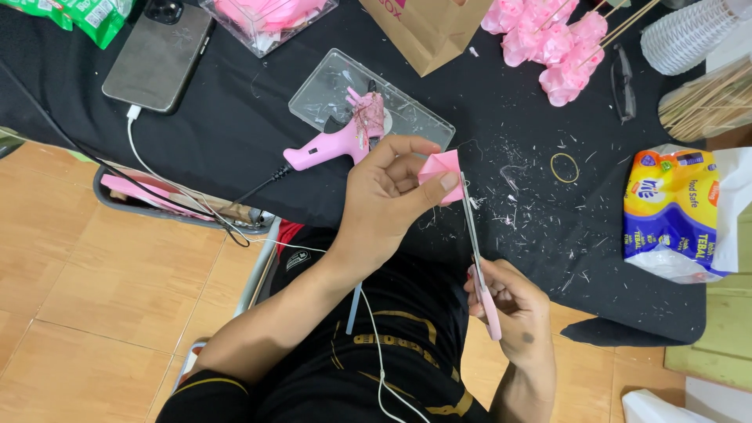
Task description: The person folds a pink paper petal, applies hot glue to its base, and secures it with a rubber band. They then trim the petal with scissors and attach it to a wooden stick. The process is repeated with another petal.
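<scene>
Pink folded paper (440, 168) pinched in left hand (384, 200); right hand (509, 309) closed on scissors (476, 251), mid-cut; next, blades should close squarely

Bare forearms, black clothing with gold trim

The left hand (388, 200) and right hand (513, 309) are bare, with no rings, watch or gloves to be seen, and both forearms are uncovered. The right hand bears a small dark mark on its back. A black sleeve edged with a thin gold band sits at the left elbow. The black garment over the lap carries gold lettering and curved gold lines, plus what may be a small white patch near the hip.
</scene>
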